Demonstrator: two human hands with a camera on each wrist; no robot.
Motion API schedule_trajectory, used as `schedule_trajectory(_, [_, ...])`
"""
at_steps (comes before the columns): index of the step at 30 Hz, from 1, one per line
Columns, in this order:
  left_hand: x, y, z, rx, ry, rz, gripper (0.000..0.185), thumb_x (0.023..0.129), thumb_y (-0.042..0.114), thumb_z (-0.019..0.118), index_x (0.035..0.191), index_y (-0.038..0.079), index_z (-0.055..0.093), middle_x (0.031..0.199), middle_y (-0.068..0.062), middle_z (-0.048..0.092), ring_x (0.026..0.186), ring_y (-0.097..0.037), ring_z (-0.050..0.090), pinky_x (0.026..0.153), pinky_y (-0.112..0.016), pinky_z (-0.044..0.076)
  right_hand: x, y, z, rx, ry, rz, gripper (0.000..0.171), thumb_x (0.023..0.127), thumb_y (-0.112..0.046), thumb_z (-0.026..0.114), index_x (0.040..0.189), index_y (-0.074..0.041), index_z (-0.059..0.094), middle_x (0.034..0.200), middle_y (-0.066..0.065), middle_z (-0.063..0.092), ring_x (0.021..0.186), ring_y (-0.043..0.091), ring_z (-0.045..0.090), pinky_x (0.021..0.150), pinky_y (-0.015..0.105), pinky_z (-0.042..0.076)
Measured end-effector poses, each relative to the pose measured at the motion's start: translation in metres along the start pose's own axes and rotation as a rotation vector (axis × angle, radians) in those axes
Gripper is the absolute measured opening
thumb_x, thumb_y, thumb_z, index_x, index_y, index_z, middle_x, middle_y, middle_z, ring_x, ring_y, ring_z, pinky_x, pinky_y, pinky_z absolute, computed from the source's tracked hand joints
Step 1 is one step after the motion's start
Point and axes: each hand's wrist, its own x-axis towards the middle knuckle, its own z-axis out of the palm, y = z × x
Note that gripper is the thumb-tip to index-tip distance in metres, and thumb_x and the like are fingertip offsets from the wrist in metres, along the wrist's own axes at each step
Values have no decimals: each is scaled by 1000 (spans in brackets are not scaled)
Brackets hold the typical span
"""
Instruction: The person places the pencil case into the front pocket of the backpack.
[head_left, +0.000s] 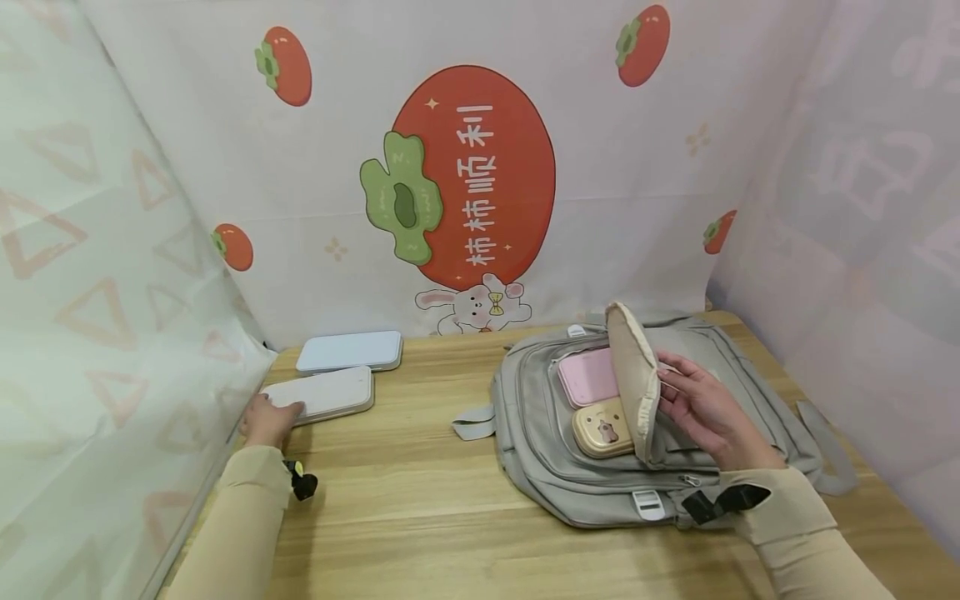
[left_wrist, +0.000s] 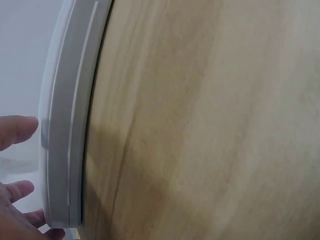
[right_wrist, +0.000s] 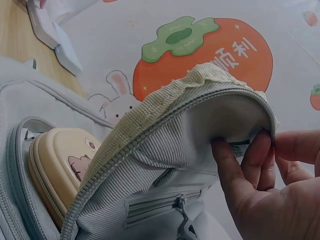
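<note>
Lying at the lower right of the head view, a grey backpack (head_left: pixel 570 467) rests flat on the wooden tabletop (head_left: pixel 420 500) with its front pocket unzipped. The right hand (head_left: pixel 705 408) grips the raised pocket flap (head_left: pixel 633 375); in the right wrist view its fingers (right_wrist: pixel 245 160) curl over the zipper edge of the flap (right_wrist: pixel 165 125) and pinch the fabric against the thumb. Inside the open pocket sit two cases, touching each other: a pink case (head_left: pixel 588 375) toward the back and a yellow case (head_left: pixel 600 429) with a small cartoon animal on its lid nearer the person.

At the middle left of the head view, the left hand (head_left: pixel 270 419) rests on the near end of a white case (head_left: pixel 330 392), its fingers lying flat and relaxed along the lid. The left wrist view shows the fingertips (left_wrist: pixel 17 131) slightly spread beside the rim of that case (left_wrist: pixel 65 150). A pale blue case (head_left: pixel 351 350) lies just behind the white one, close to the persimmon-printed backdrop (head_left: pixel 472 167).
</note>
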Motion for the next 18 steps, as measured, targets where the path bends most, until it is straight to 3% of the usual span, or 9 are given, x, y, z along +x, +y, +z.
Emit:
schedule_trajectory(4, [0, 1, -5, -3, -41, -23, 92, 93, 24, 65, 155, -16, 9, 150, -51, 9, 141, -65, 5, 115, -70, 8, 1, 1, -1, 15, -9, -2, 32, 110, 1, 42, 118, -9, 72, 113, 7, 71, 101, 17, 69, 85, 28, 57])
schedule_trajectory(10, [4, -4, -19, 23, -176, -30, 118, 87, 35, 78, 158, -12, -4, 156, -47, -1, 142, -65, -1, 115, -72, 12, 3, 2, -2, 26, -22, -5, 34, 110, 2, 41, 120, -10, 71, 114, 7, 71, 102, 17, 69, 85, 28, 57])
schedule_trajectory(11, [4, -5, -21, 36, -199, -24, 122, 86, 39, 79, 158, -13, -4, 157, -45, -1, 142, -64, 0, 116, -71, 13, 3, 2, -2, 26, -19, -6, 34, 110, 2, 41, 120, -10, 71, 114, 7, 71, 102, 17, 69, 85, 28, 57])
schedule_trajectory(13, [3, -9, -24, 16, -269, -37, 129, 83, 45, 82, 158, -11, -7, 158, -43, -2, 138, -62, 17, 113, -66, 29, 2, 1, -2, 23, -13, -8, 34, 110, 2, 41, 119, -10, 71, 114, 7, 70, 101, 17, 69, 84, 29, 57])
schedule_trajectory(16, [2, -13, -25, -25, -366, -61, 138, 79, 52, 85, 159, -9, -9, 157, -44, 2, 118, -53, 41, 89, -52, 53, 0, 0, -3, 29, -11, -16, 35, 110, 3, 39, 119, -9, 71, 113, 7, 70, 100, 17, 69, 84, 29, 57])
schedule_trajectory(18, [1, -15, -25, -69, -409, -99, 140, 77, 52, 88, 160, -6, -9, 154, -45, 8, 105, -45, 46, 70, -42, 58, -1, 0, -4, 37, -19, -19, 35, 110, 3, 39, 119, -8, 71, 113, 8, 70, 100, 17, 69, 84, 29, 57])
